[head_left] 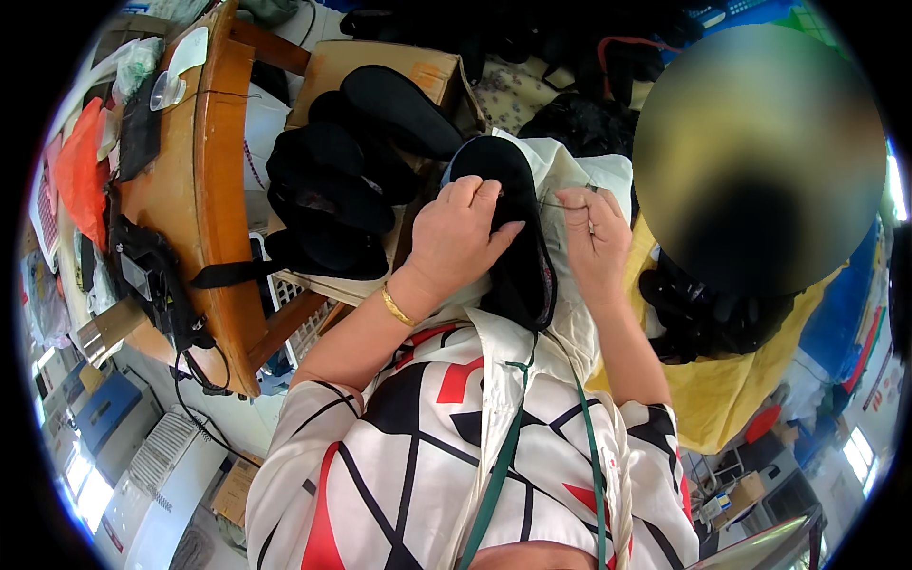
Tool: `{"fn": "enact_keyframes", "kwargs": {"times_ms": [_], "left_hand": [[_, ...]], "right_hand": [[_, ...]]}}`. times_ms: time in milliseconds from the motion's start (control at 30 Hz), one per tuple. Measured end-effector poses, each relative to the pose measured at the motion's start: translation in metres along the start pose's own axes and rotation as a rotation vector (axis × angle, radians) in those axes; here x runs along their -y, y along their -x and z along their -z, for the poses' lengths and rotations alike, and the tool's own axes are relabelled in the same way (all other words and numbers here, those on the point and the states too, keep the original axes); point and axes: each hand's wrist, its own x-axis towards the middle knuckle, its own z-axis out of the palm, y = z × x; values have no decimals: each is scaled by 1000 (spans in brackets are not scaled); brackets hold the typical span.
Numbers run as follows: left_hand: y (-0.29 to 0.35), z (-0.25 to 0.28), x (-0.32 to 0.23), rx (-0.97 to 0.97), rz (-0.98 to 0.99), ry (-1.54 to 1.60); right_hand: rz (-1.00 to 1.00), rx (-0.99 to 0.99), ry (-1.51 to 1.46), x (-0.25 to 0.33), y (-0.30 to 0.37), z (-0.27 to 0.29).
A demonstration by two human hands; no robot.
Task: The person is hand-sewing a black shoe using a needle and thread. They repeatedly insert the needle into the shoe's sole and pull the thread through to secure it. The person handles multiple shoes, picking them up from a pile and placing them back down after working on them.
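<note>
The one view looks steeply down from the person's head, upright and unmirrored, facing past the left grip (458, 233) and right grip (598, 237), both close and slightly above centre. The torso (408, 465) fills the foreground below them; the fisheye bows the counter (223, 171) left of the left grip.

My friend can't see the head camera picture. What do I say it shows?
A person's left hand holds a long black cloth shoe, and their right hand is pinched close beside it. More black cloth shoes are piled at a brown cardboard box on the left.
</note>
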Motion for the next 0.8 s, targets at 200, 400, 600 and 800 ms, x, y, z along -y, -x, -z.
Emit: {"fn": "enact_keyframes", "kwargs": {"times_ms": [200, 400, 600, 800], "left_hand": [[-2, -12, 2, 13, 75, -104], [-5, -21, 20, -43, -19, -169], [-3, -25, 18, -28, -85, -137], [-7, -30, 18, 50, -88, -127]], "right_hand": [[-311, -110, -1231, 9, 4, -45], [-328, -71, -1202, 17, 39, -31], [-253, -80, -1087, 21, 57, -27], [-140, -74, -838, 20, 67, -34]]}}
